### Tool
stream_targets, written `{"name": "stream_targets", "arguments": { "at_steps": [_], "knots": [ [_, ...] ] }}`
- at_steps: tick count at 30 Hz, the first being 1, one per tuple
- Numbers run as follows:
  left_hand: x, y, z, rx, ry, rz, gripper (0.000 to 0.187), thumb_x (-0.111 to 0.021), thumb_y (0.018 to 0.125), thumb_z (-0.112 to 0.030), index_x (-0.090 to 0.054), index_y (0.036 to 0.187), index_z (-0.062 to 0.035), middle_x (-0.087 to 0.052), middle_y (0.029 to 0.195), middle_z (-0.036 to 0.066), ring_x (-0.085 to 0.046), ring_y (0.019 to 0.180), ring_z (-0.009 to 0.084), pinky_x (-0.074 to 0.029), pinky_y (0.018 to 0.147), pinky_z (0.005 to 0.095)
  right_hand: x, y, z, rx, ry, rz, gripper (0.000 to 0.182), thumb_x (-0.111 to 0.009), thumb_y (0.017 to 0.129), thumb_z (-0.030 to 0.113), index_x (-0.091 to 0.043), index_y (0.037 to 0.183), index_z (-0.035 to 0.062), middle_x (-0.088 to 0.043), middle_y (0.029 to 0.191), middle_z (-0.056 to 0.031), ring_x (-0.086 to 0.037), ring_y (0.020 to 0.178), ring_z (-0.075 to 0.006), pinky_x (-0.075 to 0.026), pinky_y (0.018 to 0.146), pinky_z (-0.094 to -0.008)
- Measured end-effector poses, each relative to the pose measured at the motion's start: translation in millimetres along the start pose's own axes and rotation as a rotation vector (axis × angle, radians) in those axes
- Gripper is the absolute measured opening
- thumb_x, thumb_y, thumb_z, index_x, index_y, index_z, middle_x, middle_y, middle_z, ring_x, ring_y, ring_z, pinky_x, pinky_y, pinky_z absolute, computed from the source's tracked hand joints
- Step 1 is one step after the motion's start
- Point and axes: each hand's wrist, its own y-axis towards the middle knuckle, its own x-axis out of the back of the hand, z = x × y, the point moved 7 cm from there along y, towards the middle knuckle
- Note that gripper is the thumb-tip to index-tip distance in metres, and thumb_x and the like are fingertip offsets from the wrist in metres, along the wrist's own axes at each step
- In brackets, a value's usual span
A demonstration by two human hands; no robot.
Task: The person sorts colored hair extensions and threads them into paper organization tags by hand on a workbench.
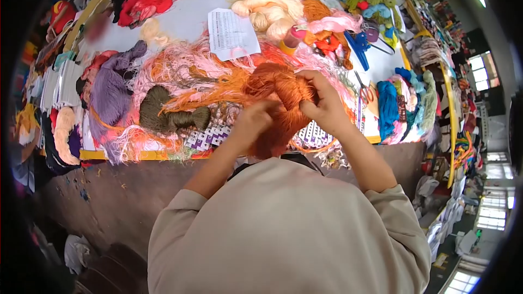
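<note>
A rust-orange yarn skein [283, 90] is held up over the front edge of the table, its lower end hanging down. My left hand [256, 122] is closed on its left side, fingers partly hidden in the strands. On the right side, my right hand [326, 103] grips the yarn between thumb and fingers. Loose pink and orange strands [180, 76] lie tangled behind and beside it. To the left rests a dark olive skein [171, 111], twisted in the middle.
A purple skein [111, 84] lies at the left. Behind the strands are a printed sheet [233, 32] and cream yarn [269, 11]. Scissors [366, 90], a blue tool [357, 49] and blue yarn [388, 103] are at the right. A red bundle [150, 0] sits far left.
</note>
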Motion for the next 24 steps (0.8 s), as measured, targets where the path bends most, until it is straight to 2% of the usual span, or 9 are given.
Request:
{"name": "stream_targets", "arguments": {
  "at_steps": [1, 3, 5, 8, 11, 13, 18, 22, 24],
  "knots": [
    [19, 4, 28, 0.146, -0.222, -0.115, 0.036, -0.061, 0.095, -0.024, -0.059, 0.117, 0.0040, -0.066, 0.105, 0.009, -0.062, 0.094, 0.0168, -0.050, 0.081, 0.0322, 5, -2, 2, 0.000, 0.006, -0.013, 0.055, -0.053, 0.076, -0.003, -0.049, 0.131, 0.0042, -0.055, 0.118, -0.0066, -0.054, 0.111, -0.0149, -0.044, 0.096, -0.0288],
    [55, 3, 37, 0.178, -0.909, -0.479, 0.023, -0.058, 0.098, -0.020, -0.063, 0.110, -0.0007, -0.063, 0.094, 0.004, -0.057, 0.079, 0.0109, -0.047, 0.069, 0.0266, 14, -10, 14, 0.127, 0.044, -0.047, 0.053, -0.055, 0.075, -0.002, -0.051, 0.128, 0.0036, -0.057, 0.118, -0.0085, -0.055, 0.111, -0.0188, -0.044, 0.097, -0.0303],
    [74, -7, 12, 0.048, -0.920, -0.562, 0.020, -0.058, 0.099, -0.021, -0.065, 0.106, -0.0031, -0.061, 0.087, 0.002, -0.053, 0.073, 0.0093, -0.043, 0.063, 0.0233, 21, -17, 8, 0.140, -0.031, -0.041, 0.053, -0.056, 0.075, -0.001, -0.053, 0.127, 0.0035, -0.057, 0.118, -0.0102, -0.056, 0.112, -0.0221, -0.044, 0.098, -0.0313],
    [61, -17, -29, 0.042, -0.677, -0.483, 0.027, -0.059, 0.099, -0.020, -0.063, 0.112, 0.0023, -0.062, 0.099, 0.005, -0.050, 0.072, 0.0089, -0.036, 0.055, 0.0213, 22, -25, -6, 0.204, -0.170, 0.003, 0.051, -0.059, 0.074, 0.003, -0.056, 0.124, 0.0043, -0.058, 0.120, -0.0145, -0.057, 0.111, -0.0307, -0.044, 0.099, -0.0343],
    [-6, -12, -66, 0.022, -0.051, -0.213, 0.043, -0.072, 0.084, -0.011, -0.060, 0.124, 0.0003, -0.063, 0.104, 0.003, -0.050, 0.076, 0.0066, -0.044, 0.066, 0.0221, 11, -35, -13, 0.341, -0.144, 0.063, 0.047, -0.061, 0.075, 0.009, -0.057, 0.122, 0.0069, -0.058, 0.118, -0.0150, -0.058, 0.109, -0.0333, -0.049, 0.094, -0.0399],
    [-49, -20, -71, 0.047, 0.285, -0.111, 0.049, -0.080, 0.078, -0.015, -0.061, 0.120, -0.0002, -0.059, 0.102, 0.001, -0.051, 0.078, 0.0077, -0.046, 0.070, 0.0236, 5, -54, -22, 0.180, -0.069, 0.171, 0.048, -0.062, 0.076, 0.011, -0.056, 0.124, 0.0100, -0.057, 0.120, -0.0151, -0.057, 0.110, -0.0358, -0.049, 0.095, -0.0421],
    [-82, -36, -50, 0.257, 0.336, -0.231, 0.039, -0.080, 0.078, -0.011, -0.061, 0.111, 0.0003, -0.055, 0.096, 0.000, -0.050, 0.078, 0.0056, -0.045, 0.069, 0.0202, 12, -88, -65, 0.214, 0.182, 0.338, 0.055, -0.065, 0.078, 0.015, -0.051, 0.130, 0.0061, -0.052, 0.124, -0.0163, -0.049, 0.123, -0.0327, -0.042, 0.102, -0.0381],
    [-106, -45, -40, 0.400, 0.234, -0.175, 0.033, -0.076, 0.081, -0.004, -0.062, 0.111, -0.0022, -0.053, 0.099, -0.001, -0.048, 0.077, 0.0041, -0.044, 0.068, 0.0190, 6, -107, -91, 0.114, 0.272, 0.400, 0.051, -0.065, 0.078, 0.016, -0.051, 0.126, 0.0054, -0.054, 0.119, -0.0146, -0.058, 0.108, -0.0344, -0.049, 0.089, -0.0425],
    [-104, -52, -43, 0.361, 0.227, -0.324, 0.033, -0.075, 0.081, -0.002, -0.062, 0.112, -0.0015, -0.053, 0.098, -0.002, -0.047, 0.077, 0.0037, -0.044, 0.069, 0.0183, 6, -109, -98, 0.113, 0.202, 0.369, 0.047, -0.063, 0.078, 0.017, -0.053, 0.122, 0.0051, -0.055, 0.116, -0.0139, -0.061, 0.097, -0.0354, -0.051, 0.080, -0.0443]
  ]
}}
